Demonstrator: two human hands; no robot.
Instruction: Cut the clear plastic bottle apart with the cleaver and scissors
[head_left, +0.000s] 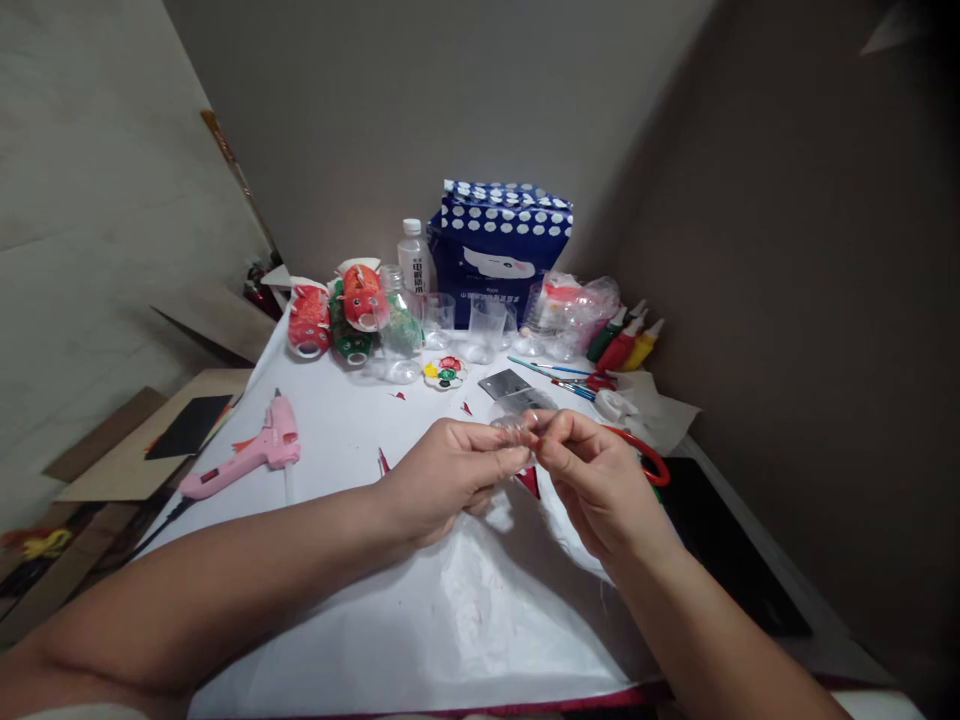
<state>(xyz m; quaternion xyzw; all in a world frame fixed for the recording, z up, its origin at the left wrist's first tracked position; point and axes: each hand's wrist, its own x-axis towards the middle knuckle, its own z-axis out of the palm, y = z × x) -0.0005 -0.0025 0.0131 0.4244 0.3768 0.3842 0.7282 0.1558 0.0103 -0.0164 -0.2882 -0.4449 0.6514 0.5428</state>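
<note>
Over the middle of the table, my left hand (446, 480) is closed with thumb and fingers around a clear plastic piece (511, 424), ribbed and rounded like part of a bottle. Meeting it from the other side, my right hand (604, 485) has its thumb and fingertips pinched together at the piece's right edge. Whatever sits between those right fingertips is too small to make out. Just beneath the hands lies a red scrap (529, 482), partly covered. A red ring-shaped handle (651, 458) shows behind my right hand.
At left lies a pink glue gun (259, 450). Behind stand red and green fish-like figures (364, 296), clear cups (487, 325), a bottle (413, 255) and a blue bag (499, 250). A paint palette (445, 373), brushes (574, 388) and paint tubes (622, 340) lie nearer; a black board (731, 540) is right.
</note>
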